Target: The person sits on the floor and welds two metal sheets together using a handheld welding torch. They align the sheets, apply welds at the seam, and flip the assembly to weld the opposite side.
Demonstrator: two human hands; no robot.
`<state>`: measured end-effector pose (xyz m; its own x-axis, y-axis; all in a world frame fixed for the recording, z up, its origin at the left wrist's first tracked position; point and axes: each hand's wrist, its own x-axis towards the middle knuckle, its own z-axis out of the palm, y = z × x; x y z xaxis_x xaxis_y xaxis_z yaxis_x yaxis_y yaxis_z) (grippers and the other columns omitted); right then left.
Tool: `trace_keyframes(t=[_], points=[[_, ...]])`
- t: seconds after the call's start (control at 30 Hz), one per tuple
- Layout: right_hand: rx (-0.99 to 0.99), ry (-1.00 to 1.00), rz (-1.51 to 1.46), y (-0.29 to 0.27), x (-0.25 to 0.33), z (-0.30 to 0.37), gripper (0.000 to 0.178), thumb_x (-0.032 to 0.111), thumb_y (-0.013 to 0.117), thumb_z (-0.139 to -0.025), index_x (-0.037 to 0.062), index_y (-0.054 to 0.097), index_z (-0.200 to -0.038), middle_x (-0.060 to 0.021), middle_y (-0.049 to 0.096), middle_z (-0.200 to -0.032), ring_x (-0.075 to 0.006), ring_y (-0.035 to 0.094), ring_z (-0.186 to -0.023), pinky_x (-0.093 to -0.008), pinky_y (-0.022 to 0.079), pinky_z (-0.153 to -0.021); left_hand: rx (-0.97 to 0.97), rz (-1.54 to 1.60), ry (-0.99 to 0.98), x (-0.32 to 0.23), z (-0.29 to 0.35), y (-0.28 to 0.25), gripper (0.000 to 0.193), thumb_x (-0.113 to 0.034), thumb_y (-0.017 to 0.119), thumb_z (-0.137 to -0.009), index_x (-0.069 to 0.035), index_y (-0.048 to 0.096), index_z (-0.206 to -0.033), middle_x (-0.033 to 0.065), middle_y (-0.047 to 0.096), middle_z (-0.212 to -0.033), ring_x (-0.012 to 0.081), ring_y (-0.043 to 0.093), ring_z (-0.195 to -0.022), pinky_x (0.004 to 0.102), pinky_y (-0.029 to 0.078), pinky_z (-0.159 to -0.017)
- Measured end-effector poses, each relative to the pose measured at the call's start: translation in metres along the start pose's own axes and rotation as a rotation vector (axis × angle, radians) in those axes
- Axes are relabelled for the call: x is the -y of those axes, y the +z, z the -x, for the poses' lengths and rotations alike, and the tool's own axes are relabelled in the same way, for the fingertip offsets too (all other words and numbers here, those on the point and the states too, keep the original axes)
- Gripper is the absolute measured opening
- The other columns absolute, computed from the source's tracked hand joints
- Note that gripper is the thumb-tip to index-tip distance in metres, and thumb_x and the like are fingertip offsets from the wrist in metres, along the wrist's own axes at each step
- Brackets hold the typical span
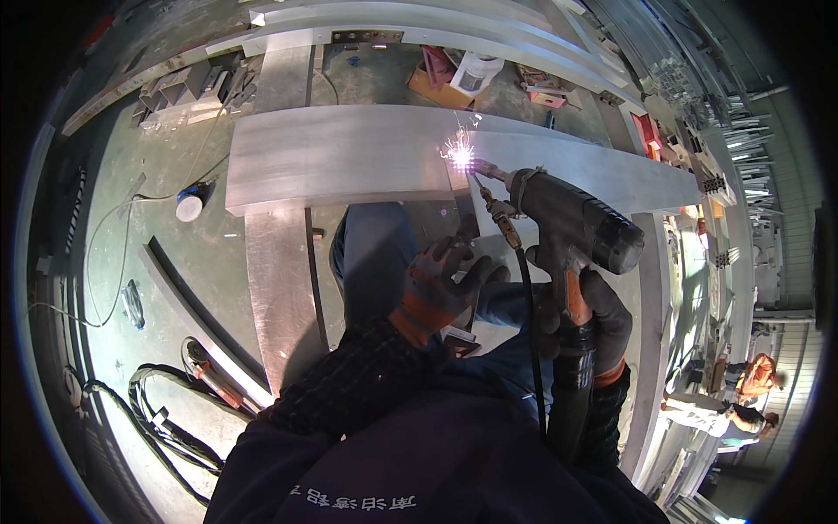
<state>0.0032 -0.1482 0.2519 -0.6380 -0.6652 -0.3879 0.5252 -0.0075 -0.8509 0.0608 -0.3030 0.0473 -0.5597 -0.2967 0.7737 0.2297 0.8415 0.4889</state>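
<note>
My right hand [608,316], in a dark and orange glove, is wrapped round the handle of a black welding gun [567,214]. The gun's nozzle points left, and a bright arc with sparks [460,155] burns at its tip. The arc sits on a wide silver-grey metal beam [340,157] lying across in front of me. A narrower metal bar [463,208] runs from the arc toward me. My gloved left hand [436,286] is closed on this bar below the beam, its fingers curled. A brass fitting with a black hose [526,288] hangs beside the gun.
A long metal support [279,288] runs under the beam at left. On the floor lie a blue and white round container [189,204], an angle bar [205,319] and coiled black cables [166,375]. Beyond the beam stands a cardboard box [436,87]. Two people [738,410] are far right.
</note>
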Motion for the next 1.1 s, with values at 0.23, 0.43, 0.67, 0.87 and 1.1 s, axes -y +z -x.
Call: trace_keyframes(t=[0.23,0.43,0.67,0.87,1.1], points=[[-0.022,-0.022,0.045,0.004,-0.001,0.006,0.062,0.05,0.064,-0.094,-0.0048,0.061,-0.121,-0.0114,0.066,-0.077,-0.0202,0.062,-0.056,-0.0305,0.048,-0.049,-0.032,-0.039,0.006,-0.005,-0.007,-0.001,0.029,-0.034,0.087,-0.08,-0.022,0.073,-0.102,0.0052,0.062,-0.1,0.0328,0.068,-0.098,0.0466,0.058,-0.072],[-0.071,-0.02,0.029,0.002,-0.005,0.01,0.06,0.047,0.067,-0.092,-0.0047,0.062,-0.123,-0.011,0.067,-0.076,-0.0203,0.063,-0.057,-0.0309,0.049,-0.05,-0.028,0.01,-0.021,-0.004,-0.006,-0.003,0.027,-0.031,0.086,-0.079,-0.022,0.073,-0.102,0.0065,0.064,-0.105,0.034,0.069,-0.096,0.0474,0.059,-0.071],[-0.076,-0.056,0.068,-0.001,-0.011,0.013,0.056,0.05,0.053,-0.101,-0.0041,0.065,-0.109,-0.0157,0.067,-0.077,-0.025,0.062,-0.05,-0.0328,0.049,-0.043,0.017,-0.006,-0.016,-0.005,-0.007,-0.004,0.03,-0.021,0.081,-0.078,-0.021,0.074,-0.108,0.0123,0.062,-0.117,0.0349,0.067,-0.099,0.046,0.059,-0.074],[-0.08,-0.073,0.049,0.006,-0.012,0.015,0.063,0.046,0.062,-0.095,-0.0082,0.06,-0.128,-0.0153,0.066,-0.075,-0.0233,0.061,-0.051,-0.0322,0.048,-0.044,0.049,0.053,-0.024,-0.001,-0.001,-0.002,0.04,-0.013,0.079,-0.078,-0.024,0.076,-0.116,0.0065,0.059,-0.108,0.0342,0.065,-0.101,0.0453,0.058,-0.075],[-0.084,-0.074,0.036,0.007,-0.014,0.02,0.063,0.047,0.06,-0.099,-0.009,0.058,-0.128,-0.0161,0.066,-0.074,-0.0246,0.06,-0.048,-0.0319,0.049,-0.041,0.07,0.36,-0.529,-0.015,-0.013,-0.011,0.029,-0.024,0.081,-0.089,-0.007,0.061,-0.1,0.0191,0.068,-0.1,0.0351,0.073,-0.086,0.0468,0.06,-0.068]])
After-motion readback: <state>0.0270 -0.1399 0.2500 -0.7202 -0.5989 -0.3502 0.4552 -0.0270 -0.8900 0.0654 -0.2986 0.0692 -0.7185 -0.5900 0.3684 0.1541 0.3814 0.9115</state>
